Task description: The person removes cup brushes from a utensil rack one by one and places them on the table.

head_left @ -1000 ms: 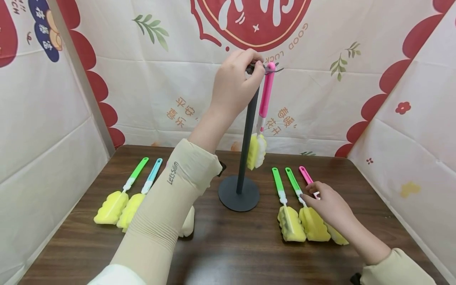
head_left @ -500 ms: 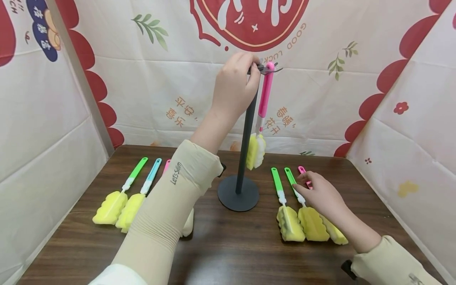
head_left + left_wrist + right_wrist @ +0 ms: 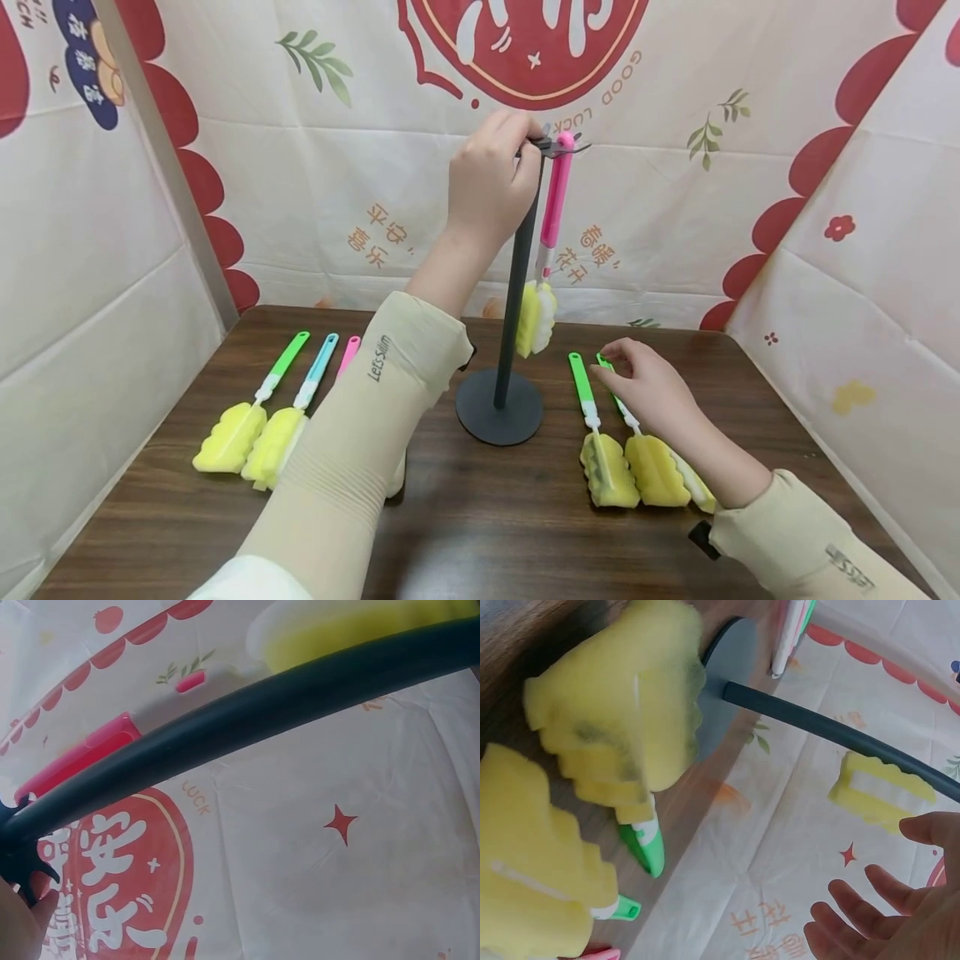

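At the top of a dark stand (image 3: 517, 292), my left hand (image 3: 491, 179) grips one of the hook arms with curled fingers and thumb. From a hook just right of it hangs a pink-handled sponge brush (image 3: 557, 200), its yellow and white head low beside the pole. My right hand (image 3: 651, 387) hovers over the right-hand row of brushes, holding nothing; its fingers (image 3: 855, 907) spread loosely in the right wrist view. Below it are a green-handled brush (image 3: 657, 471) and a yellow-white brush (image 3: 697, 487) whose handle it hides. Another green-handled brush (image 3: 582, 383) lies further left.
Left of the stand lie a green-handled brush (image 3: 231, 437), a blue-handled brush (image 3: 318, 367) and a pink-handled brush (image 3: 348, 354), partly behind my left arm. The stand's round base (image 3: 498, 417) rests on the brown table (image 3: 480, 542). Printed cloth (image 3: 360, 192) walls the back and sides.
My right hand has moved left and farther back, from the pink handle to over the neighbouring green one, holding nothing throughout. My left hand stays at the stand's top.
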Tool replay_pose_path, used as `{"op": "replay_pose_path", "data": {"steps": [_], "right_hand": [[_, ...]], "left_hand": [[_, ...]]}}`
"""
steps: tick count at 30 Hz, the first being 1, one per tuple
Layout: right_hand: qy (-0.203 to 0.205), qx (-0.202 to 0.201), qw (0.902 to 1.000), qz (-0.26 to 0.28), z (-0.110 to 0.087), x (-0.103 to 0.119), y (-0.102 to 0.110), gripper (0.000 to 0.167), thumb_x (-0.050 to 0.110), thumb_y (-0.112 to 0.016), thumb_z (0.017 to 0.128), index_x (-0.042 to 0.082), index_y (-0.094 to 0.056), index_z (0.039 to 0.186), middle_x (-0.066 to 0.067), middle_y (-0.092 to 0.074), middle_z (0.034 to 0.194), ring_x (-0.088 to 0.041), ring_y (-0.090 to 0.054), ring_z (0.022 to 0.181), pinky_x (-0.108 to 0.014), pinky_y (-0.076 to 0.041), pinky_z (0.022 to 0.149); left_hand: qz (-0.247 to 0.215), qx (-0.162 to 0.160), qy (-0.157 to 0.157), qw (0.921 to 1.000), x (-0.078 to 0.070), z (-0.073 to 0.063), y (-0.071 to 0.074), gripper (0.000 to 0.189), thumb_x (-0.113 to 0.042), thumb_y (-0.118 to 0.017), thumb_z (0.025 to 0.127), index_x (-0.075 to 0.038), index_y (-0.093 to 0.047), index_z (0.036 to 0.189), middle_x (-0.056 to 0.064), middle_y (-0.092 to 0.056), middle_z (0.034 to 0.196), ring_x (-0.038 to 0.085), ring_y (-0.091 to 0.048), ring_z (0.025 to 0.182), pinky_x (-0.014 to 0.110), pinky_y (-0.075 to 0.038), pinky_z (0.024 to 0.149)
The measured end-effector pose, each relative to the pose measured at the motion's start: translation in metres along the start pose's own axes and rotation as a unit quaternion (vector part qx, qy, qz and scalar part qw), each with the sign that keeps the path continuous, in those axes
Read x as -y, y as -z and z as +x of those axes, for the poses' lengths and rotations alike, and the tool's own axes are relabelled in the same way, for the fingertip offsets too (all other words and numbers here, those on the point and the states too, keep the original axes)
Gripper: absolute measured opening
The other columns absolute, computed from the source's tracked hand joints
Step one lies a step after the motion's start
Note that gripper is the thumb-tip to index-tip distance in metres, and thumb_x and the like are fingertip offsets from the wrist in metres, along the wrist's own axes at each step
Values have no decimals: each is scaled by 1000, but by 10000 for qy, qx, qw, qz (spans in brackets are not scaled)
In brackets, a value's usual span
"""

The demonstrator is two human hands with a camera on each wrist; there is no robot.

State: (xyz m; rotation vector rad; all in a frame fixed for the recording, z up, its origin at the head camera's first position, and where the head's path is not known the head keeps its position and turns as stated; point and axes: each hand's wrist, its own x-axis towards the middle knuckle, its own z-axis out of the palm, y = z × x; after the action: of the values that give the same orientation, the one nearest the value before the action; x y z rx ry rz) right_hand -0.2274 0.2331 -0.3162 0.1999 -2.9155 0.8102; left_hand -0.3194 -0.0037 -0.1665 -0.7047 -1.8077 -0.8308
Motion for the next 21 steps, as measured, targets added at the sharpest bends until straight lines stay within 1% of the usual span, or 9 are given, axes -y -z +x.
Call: {"op": "replay_pose_path", "data": {"steps": [5, 9, 16, 19, 21], "right_hand": [[120, -35, 9998, 126, 1, 5, -4, 44, 38, -58, 96, 4, -56, 124, -17, -58, 123, -36, -55, 112, -53, -43, 91], [173, -48, 9997, 159, 3, 8, -7, 46, 39, -59, 96, 5, -54, 127, -17, -58, 124, -37, -53, 114, -53, -43, 91], [198, -62, 9993, 306, 8, 16, -6, 49, 36, -60, 96, 6, -49, 132, -18, -56, 128, -37, -51, 117, -54, -42, 92], [208, -27, 9992, 332, 10, 19, -5, 52, 36, -60, 96, 6, -47, 136, -18, -54, 129, -37, -51, 117, -54, -43, 91], [206, -14, 9991, 362, 12, 22, -6, 54, 36, -61, 96, 6, -45, 137, -18, -54, 130, -37, -51, 118, -54, -43, 91]], "left_hand": [[-294, -324, -167, 9989, 4, 0, -3, 24, -8, -45, 95, -3, -68, 89, 6, -64, 87, 15, -56, 81, 20, -44, 71], [-379, -442, -232, 9980, 5, 0, -5, 25, -7, -45, 94, -3, -68, 86, 7, -64, 84, 15, -55, 78, 20, -44, 69], [-658, -596, -177, 9959, 6, 1, -6, 26, -6, -45, 93, -2, -69, 84, 7, -65, 81, 16, -56, 75, 21, -43, 68], [-895, -674, -93, 9937, 10, 2, -6, 27, -4, -45, 92, -2, -70, 83, 6, -66, 82, 15, -56, 76, 21, -43, 69], [-1132, -772, -53, 9905, 13, 2, -6, 28, -3, -44, 91, -1, -70, 81, 6, -66, 81, 13, -57, 75, 20, -43, 70]]}}
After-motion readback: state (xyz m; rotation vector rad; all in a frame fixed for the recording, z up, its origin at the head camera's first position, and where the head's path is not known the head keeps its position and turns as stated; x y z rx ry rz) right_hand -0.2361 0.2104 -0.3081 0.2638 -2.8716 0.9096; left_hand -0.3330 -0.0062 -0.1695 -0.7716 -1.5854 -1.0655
